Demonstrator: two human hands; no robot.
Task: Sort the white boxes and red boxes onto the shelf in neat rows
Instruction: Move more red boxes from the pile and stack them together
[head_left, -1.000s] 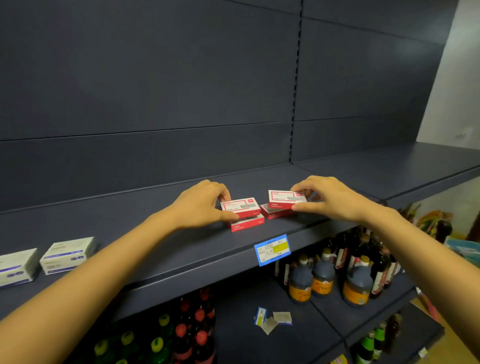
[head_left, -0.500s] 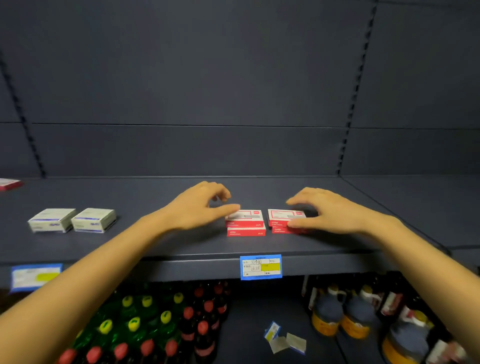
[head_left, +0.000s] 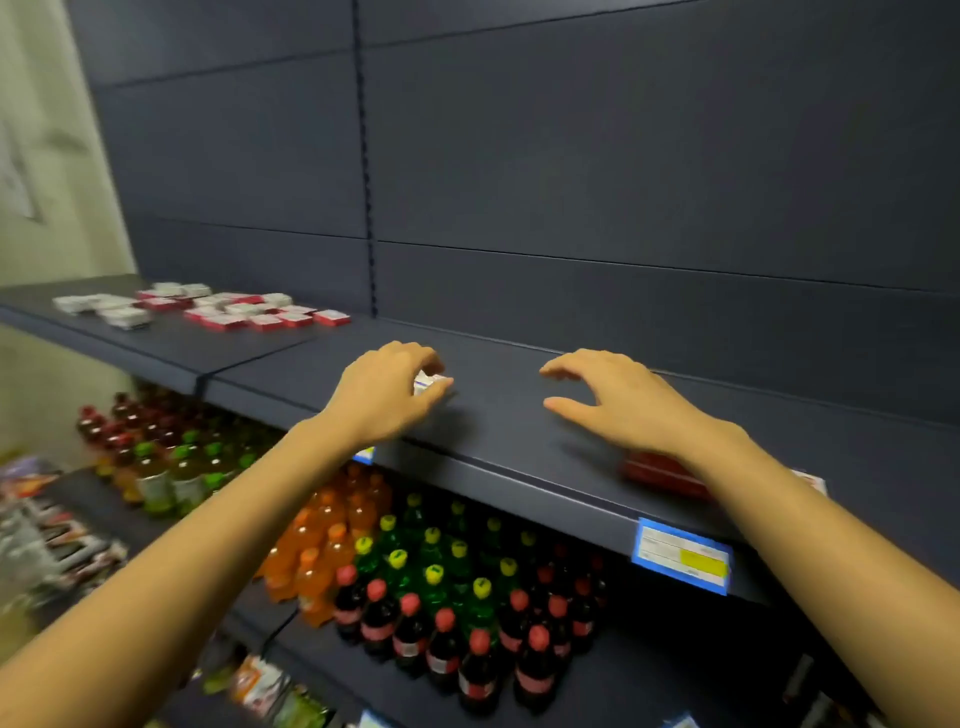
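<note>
My left hand (head_left: 387, 395) reaches over the dark shelf (head_left: 509, 436), and its fingers and thumb curl round a white box (head_left: 430, 383) with a blue stripe, mostly hidden under the hand. My right hand (head_left: 618, 402) hovers over bare shelf with fingers spread, holding nothing. Blurred red boxes (head_left: 657, 472) lie at the shelf front, partly covered by my right forearm. At the far left of the shelf sits a mixed pile of red and white boxes (head_left: 218, 309).
Under the shelf stand several bottles with orange, green and red caps (head_left: 431, 582). A blue and yellow price tag (head_left: 681, 556) hangs on the shelf edge. Snack packets (head_left: 57, 540) are at the lower left, beside a pale wall (head_left: 47, 156).
The view has swung left. Both hands left the red boxes and moved left; my left hand now grips a white box, my right hand hovers with nothing in it.
</note>
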